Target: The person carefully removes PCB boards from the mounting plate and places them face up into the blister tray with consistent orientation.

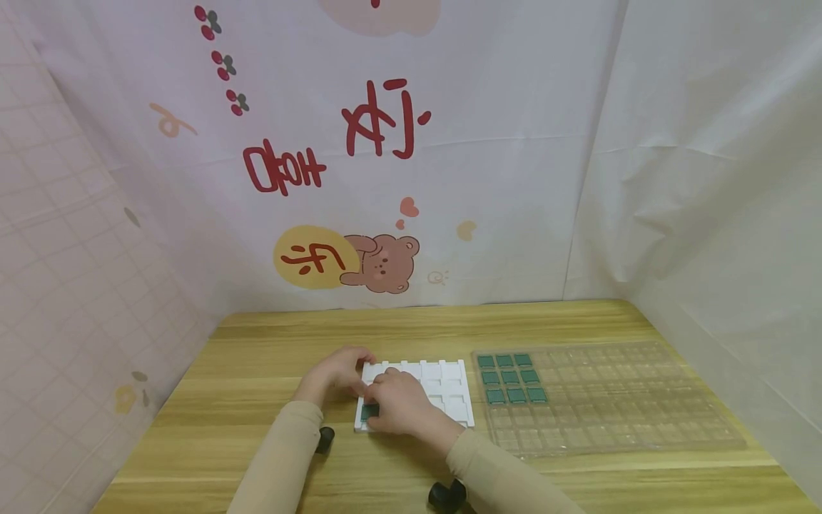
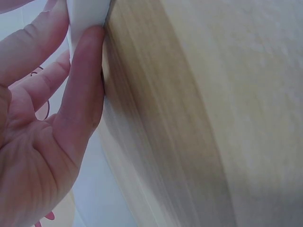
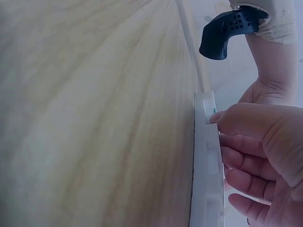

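A white compartment tray [image 1: 454,371] lies on the table, its compartments in rows. My left hand [image 1: 340,368] holds the tray's left side; in the left wrist view its thumb and fingers [image 2: 85,80] grip the white edge. Over the tray's left part, my right hand [image 1: 401,403] pinches a small green square chip [image 1: 369,412] at the front-left compartment, thumb on the near side. The right wrist view shows the thumb [image 3: 232,118] at the tray's rim, with only a sliver of green visible. The right hand covers several compartments.
To the right lies a clear plastic tray [image 1: 597,400] with many pockets; green chips [image 1: 509,378] fill several at its left end. Both wrists carry black mounts [image 1: 447,494]. A printed white curtain [image 1: 501,178] stands behind the wooden table [image 1: 270,343].
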Demonstrator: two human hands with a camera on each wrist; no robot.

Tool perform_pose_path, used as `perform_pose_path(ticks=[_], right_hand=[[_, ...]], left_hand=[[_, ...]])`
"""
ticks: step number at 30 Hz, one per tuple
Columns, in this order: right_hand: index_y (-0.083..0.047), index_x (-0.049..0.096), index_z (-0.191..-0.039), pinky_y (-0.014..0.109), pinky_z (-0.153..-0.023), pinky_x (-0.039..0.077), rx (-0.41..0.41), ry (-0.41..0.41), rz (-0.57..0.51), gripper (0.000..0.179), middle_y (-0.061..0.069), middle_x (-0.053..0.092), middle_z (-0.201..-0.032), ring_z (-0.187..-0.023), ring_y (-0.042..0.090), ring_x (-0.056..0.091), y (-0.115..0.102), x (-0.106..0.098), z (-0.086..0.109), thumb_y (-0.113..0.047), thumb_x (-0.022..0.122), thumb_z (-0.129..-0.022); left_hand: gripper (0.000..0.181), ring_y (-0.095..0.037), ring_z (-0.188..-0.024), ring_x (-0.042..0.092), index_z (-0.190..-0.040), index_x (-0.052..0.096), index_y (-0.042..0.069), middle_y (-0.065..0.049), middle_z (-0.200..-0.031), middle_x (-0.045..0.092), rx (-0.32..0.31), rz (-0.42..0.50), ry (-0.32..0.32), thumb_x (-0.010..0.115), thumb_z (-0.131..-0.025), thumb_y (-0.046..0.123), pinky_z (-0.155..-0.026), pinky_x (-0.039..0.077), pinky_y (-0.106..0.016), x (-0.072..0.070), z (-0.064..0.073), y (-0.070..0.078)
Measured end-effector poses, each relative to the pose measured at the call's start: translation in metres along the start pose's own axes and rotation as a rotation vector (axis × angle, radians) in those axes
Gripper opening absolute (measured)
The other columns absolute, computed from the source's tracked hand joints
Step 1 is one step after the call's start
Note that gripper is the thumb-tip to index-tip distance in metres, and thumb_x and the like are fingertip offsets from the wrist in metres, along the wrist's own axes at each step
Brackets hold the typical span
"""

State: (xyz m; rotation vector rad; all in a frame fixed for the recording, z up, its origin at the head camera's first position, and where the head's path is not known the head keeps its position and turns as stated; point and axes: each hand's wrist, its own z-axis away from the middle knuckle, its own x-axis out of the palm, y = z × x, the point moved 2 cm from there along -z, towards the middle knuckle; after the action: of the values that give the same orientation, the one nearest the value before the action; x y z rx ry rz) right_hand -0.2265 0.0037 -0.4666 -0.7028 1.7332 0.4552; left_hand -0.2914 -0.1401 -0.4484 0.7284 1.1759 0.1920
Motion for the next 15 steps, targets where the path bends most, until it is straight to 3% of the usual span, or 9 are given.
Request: perform_pose_path(ticks=[15], right_hand=[[-0.027,0.076,-0.089,0.021,-0.06,0.038,0.012,-0.016,-0.034,0.021,-0.015,0.059,-0.081,-0.074,0.008,0.049,0.0009,-0.0024,-0.0005,-0.035,0.082,-0.07]], left_hand=[[0.048,-0.02,-0.089,0.054,-0.108,0.066,0.008,-0.005,-0.106,0.061,0.002,-0.009,-0.005,0.085,-0.066,-0.004,-0.067,0.049,-0.03,0.0005,-0.0009,-0.0007]])
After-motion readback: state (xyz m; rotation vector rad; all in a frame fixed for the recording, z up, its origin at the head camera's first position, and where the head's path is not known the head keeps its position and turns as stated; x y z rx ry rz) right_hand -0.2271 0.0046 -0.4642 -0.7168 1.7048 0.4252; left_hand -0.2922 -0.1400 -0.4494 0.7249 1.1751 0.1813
